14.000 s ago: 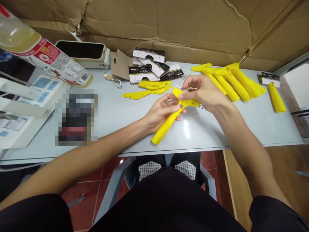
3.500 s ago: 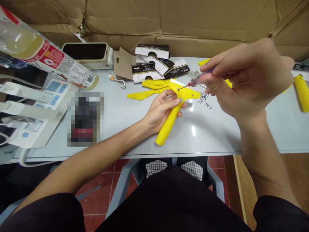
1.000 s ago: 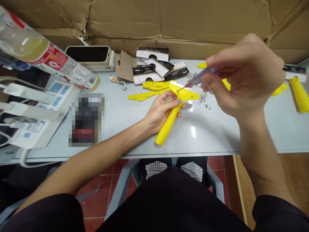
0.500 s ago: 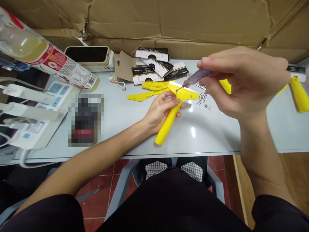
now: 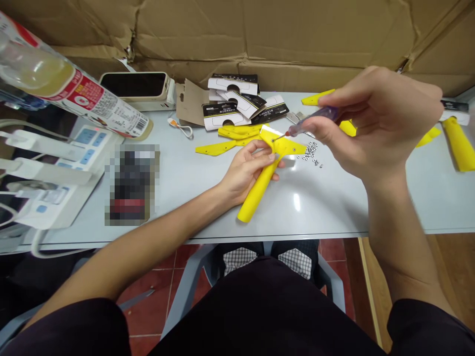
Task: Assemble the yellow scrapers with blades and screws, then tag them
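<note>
My left hand [image 5: 249, 170] is closed around the neck of a yellow scraper [image 5: 260, 190], whose handle slants down toward me. Its wide head carries a pale blade strip along the far edge and two screws. My right hand [image 5: 374, 123] grips a screwdriver [image 5: 315, 120] with a clear purplish handle. The screwdriver's tip meets the left screw [image 5: 272, 140] on the scraper head. A pile of small screws and nuts [image 5: 310, 150] lies just right of the head. Flat yellow scraper parts [image 5: 218, 148] rest behind my left hand.
Black-and-white card packages [image 5: 233, 101] are heaped at the back against a cardboard wall [image 5: 193, 29]. On the left are a tilted drink bottle [image 5: 92, 91], a power strip [image 5: 81, 163], a phone [image 5: 133, 84] and a blurred-out object [image 5: 131, 185]. Another yellow handle [image 5: 460, 146] lies far right.
My right hand and the screwdriver handle have tipped slightly down and turned, uncovering a yellow part behind them. The screwdriver's tip stays at the left screw; my left hand holds the scraper almost still.
</note>
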`<state>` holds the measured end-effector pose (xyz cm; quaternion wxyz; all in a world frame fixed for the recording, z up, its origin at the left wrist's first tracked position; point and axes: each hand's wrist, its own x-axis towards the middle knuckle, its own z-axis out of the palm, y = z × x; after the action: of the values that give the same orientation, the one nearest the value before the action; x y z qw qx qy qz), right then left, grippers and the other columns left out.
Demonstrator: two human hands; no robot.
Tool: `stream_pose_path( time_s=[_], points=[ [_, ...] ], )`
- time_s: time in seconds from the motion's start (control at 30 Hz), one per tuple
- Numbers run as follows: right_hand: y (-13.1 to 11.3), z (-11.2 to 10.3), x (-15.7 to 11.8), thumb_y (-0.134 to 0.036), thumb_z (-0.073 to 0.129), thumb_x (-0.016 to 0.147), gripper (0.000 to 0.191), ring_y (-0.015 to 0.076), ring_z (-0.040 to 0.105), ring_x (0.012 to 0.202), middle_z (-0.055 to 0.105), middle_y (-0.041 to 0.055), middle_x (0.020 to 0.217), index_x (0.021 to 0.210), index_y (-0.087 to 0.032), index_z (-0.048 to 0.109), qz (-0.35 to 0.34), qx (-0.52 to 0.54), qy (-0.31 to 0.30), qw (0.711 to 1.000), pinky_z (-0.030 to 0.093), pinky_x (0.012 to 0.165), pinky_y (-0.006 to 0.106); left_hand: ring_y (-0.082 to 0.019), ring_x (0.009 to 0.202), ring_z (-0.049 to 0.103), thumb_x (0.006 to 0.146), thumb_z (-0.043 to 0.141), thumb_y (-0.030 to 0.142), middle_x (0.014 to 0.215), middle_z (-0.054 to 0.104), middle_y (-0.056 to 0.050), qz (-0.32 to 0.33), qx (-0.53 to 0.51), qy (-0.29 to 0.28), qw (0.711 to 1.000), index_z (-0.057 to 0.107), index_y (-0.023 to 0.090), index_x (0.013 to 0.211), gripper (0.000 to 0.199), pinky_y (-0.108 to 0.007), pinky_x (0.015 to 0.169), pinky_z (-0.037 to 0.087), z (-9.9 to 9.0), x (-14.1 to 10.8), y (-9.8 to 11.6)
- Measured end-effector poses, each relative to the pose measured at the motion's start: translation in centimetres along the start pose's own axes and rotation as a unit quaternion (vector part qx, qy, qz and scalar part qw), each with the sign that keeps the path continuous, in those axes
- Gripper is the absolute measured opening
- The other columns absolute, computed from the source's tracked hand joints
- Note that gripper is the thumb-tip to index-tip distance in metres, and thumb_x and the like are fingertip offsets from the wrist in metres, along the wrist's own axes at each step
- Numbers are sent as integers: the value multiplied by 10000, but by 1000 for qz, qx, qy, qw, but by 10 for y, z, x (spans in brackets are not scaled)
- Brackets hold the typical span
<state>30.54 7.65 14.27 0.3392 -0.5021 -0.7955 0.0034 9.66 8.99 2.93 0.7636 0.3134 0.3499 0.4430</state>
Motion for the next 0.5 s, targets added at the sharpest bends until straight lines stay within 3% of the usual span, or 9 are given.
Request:
stream_pose_path(
  time_s=[0.1,0.27,0.4,0.5],
  points=[
    [2,2,-1,-489,512,1134,345,286,791,866,826,87,1063,1233,-301,784,8,32,-27,999,640,792,448,-188,794,800,735,943,177,973,749,-17,-2,4,-1,1000,600,198,1022,448,-228,525,631,0,0,0],
    [9,3,-4,-630,697,1007,348,400,735,1048,780,150,1138,1087,-325,846,-9,-55,-7,998,599,868,556,-168,785,794,746,942,175,990,751,-10,-5,-8,-2,1000,608,198,1025,437,-222,538,635,0,0,0],
    [9,5,-4,-616,655,1038,369,331,732,932,772,125,1218,1221,-327,796,-11,14,5,1000,603,808,509,-166,774,788,737,943,162,958,748,-5,-4,-12,1,1000,606,197,1011,437,-220,535,631,0,0,0],
    [10,9,-5,-658,636,1033,385,326,705,888,779,119,1083,1101,-315,799,4,-26,13,1000,585,841,509,-169,784,792,745,938,163,979,755,-12,-6,-7,-2,1000,609,195,1022,431,-222,540,632,0,-1,1]
  ],
)
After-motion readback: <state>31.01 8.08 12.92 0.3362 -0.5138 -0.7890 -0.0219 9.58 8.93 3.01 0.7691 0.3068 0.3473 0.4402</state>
